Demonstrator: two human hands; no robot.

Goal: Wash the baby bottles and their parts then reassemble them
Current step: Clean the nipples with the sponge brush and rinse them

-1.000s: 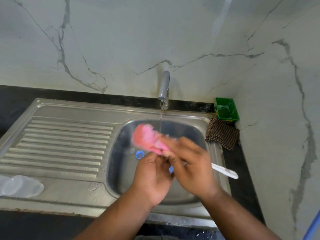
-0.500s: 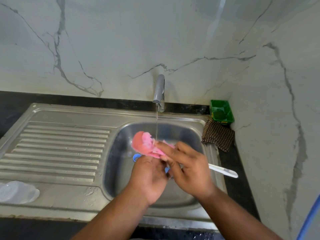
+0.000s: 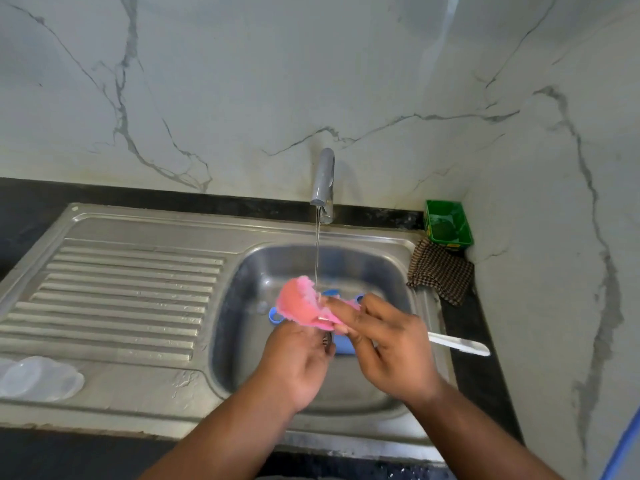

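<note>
Item in hand: pink sponge [image 3: 301,304], foamy along its top edge, held over the sink [image 3: 145,393] basin, directly under the thin stream of water [image 3: 317,251] from the tap [image 3: 323,181]. Right hand [image 3: 391,348]: fingers laid straight along the sponge's near end, thumb beneath, pinching it. Left hand [image 3: 298,362]: curled up against the sponge from below. Its fingers are hidden, so we cannot tell whether it grips the sponge, a small part, or nothing. Bottle parts: a blue ring [image 3: 275,315] just left of the sponge and other blue pieces [image 3: 343,346] between and behind the hands, all low in the basin; we cannot tell which parts they are. Clear pieces [image 3: 34,377] lie on the draining board at its near left corner; we take them for bottle parts, washed or waiting we cannot say. Progress, as we judge it: washing is under way. No assembled bottle is in view, so rinsing the blue pieces and all reassembly remain. Surroundings: a white handle [image 3: 457,345] lies across the sink's right rim, probably a brush, its head hidden behind the right hand. A checked cloth [image 3: 440,271] and a green box [image 3: 448,225] sit in the far right corner of the black table [image 3: 31,202]. In the way: the hands and sponge cover the parts beneath, and we expect the soapy pieces to be slippery.
</note>
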